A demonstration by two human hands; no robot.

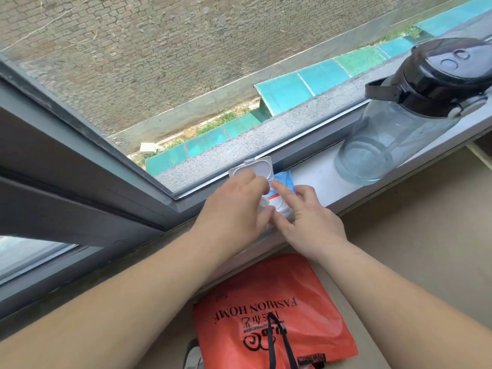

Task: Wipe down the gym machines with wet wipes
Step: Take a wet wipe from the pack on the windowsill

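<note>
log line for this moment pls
phase: fetching wipe | wipes pack on windowsill, lid open | left hand pinches at its opening | right hand presses pack down | wiping not begun

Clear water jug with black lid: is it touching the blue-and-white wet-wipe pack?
Apart. Head view shows bare white windowsill between the jug and the wipe pack.
</note>
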